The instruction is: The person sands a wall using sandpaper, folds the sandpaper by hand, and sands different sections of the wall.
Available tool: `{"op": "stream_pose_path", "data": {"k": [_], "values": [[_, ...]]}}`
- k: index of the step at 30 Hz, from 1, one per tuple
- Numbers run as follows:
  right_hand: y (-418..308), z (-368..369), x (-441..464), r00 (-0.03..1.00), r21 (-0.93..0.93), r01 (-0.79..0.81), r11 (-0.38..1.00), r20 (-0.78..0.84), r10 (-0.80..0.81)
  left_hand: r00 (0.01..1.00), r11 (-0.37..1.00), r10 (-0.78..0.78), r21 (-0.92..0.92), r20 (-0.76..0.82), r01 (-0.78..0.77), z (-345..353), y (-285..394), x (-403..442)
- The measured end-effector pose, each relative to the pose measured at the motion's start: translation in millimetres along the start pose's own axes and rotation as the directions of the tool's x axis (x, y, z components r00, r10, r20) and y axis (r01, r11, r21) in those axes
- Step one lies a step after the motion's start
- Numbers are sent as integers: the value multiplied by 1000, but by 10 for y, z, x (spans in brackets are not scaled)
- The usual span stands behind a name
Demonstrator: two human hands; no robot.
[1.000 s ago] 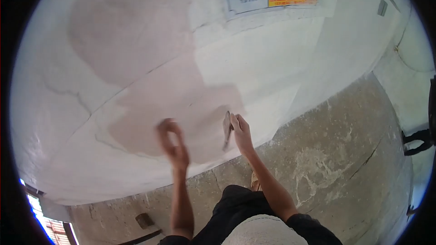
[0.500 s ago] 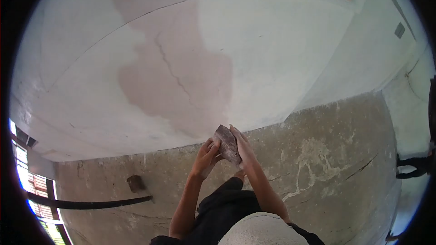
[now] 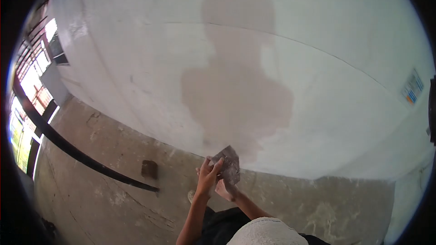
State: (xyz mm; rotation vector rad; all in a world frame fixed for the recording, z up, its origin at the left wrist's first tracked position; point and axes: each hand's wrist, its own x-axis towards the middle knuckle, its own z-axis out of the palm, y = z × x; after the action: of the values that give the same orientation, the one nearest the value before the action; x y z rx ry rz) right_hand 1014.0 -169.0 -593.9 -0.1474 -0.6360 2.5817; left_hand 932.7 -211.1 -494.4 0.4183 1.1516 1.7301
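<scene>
A dusty, dark brownish-grey piece of sandpaper [image 3: 229, 165] is held up in front of my body, close to the foot of the white wall. My left hand [image 3: 208, 175] grips its left side, with the thumb pressed flat across the face. Below it, my right hand [image 3: 225, 191] is closed at the lower edge; the sheet hides part of those fingers. Pale dust coats the sheet.
The white wall [image 3: 327, 122] carries a shadow, a thin crack and a label [image 3: 413, 87] at right. On the concrete floor [image 3: 113, 154] lie a brown block [image 3: 149, 169] and a long black bar or hose [image 3: 86, 159]. Barred windows [image 3: 34, 75] stand at left.
My view has swung left, bringing more windows and black bar into sight. The sandpaper has turned and shows a broader face. My right hand has shifted from its right side to below it.
</scene>
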Motion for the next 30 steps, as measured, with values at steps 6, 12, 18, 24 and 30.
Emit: {"op": "stream_pose_path", "data": {"k": [6,12,18,24,30], "values": [[587,618,1771,998,-308,19,951,56,-2,920,946,283,234,-270,-222,-1622,952,731],[940,1101,2541,995,142,-20,990,-96,34,807,885,447,323,-386,-336,-2217,1534,1248],[452,1294,3207,930,-574,-8,819,-306,-205,876,906,418,187,-242,-380,-2130,1701,1861],[-919,2021,3392,764,-738,486,468,99,-638,948,880,318,367,14,-301,-2465,2221,2312],[-2416,2584,3379,-209,-756,49,-653,632,-746,840,764,538,458,-65,-454,-3137,2916,3013]]}}
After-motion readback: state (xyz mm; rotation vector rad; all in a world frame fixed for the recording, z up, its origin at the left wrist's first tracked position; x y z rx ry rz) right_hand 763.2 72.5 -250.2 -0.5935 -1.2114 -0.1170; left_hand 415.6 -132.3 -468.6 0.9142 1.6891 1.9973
